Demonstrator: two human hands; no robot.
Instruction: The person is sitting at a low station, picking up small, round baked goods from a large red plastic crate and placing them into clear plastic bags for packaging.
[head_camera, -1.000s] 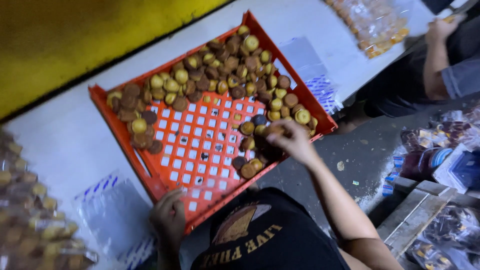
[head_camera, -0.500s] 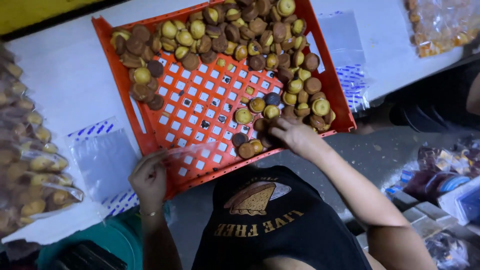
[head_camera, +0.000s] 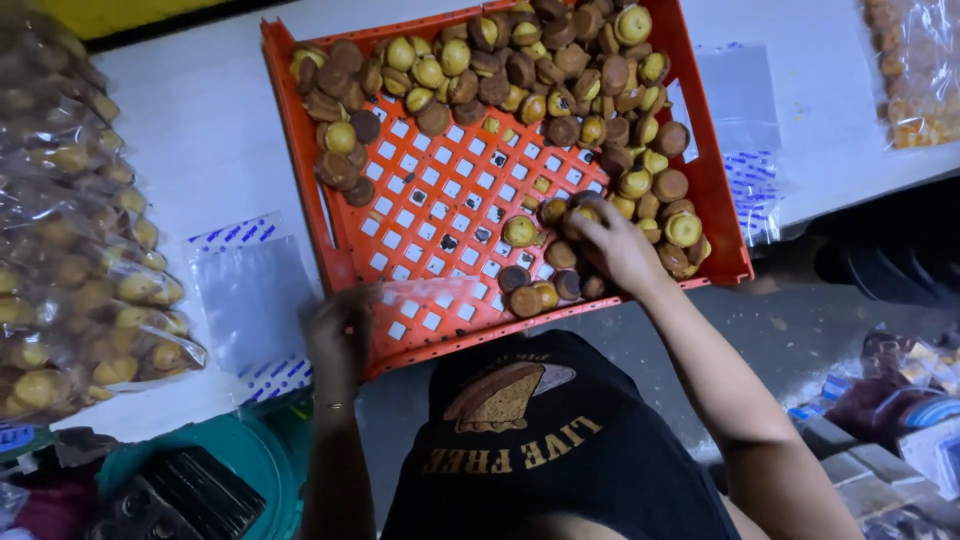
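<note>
Landmark = orange crate (head_camera: 440, 230) on white counter (head_camera: 200, 130).
L of crate: filled bags of small cakes (head_camera: 70, 250), then empty clear bags (head_camera: 250, 290).
Left hand (head_camera: 338, 335) at crate's near-left corner — fingers pinching a clear bag (head_camera: 425, 293) over the rim.
Right hand (head_camera: 615, 248) inside crate, near-right part — fingers curled on small cakes (head_camera: 560, 215).

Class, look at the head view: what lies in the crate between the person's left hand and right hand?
In the head view, between the left hand and right hand lies bare crate grid, then a few small cakes.
</note>
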